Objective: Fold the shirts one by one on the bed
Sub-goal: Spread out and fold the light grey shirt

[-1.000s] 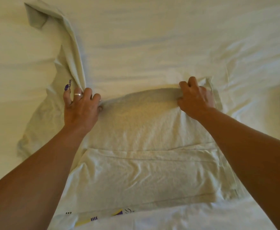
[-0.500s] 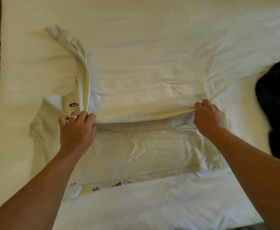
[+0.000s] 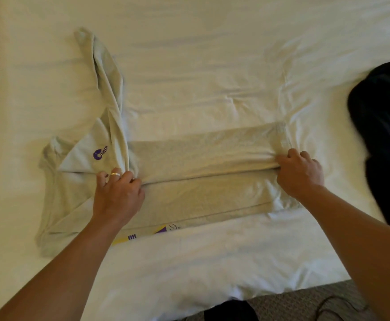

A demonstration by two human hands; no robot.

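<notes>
head | shirt [image 3: 203,179] between hands | left hand [image 3: 117,195], right hand [image 3: 299,173] pinching its fold

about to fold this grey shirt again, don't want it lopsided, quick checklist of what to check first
1. Left hand grips the grey shirt at the fold's left end: ok.
2. Right hand grips the right end: ok.
3. Folded edge runs straight between the hands: ok.
4. Sleeve tucked in: not ok, it trails up across the bed sheet.
5. Collar end lying flat: not ok, rumpled.
6. Dark garment apart from the shirt: ok.
</notes>
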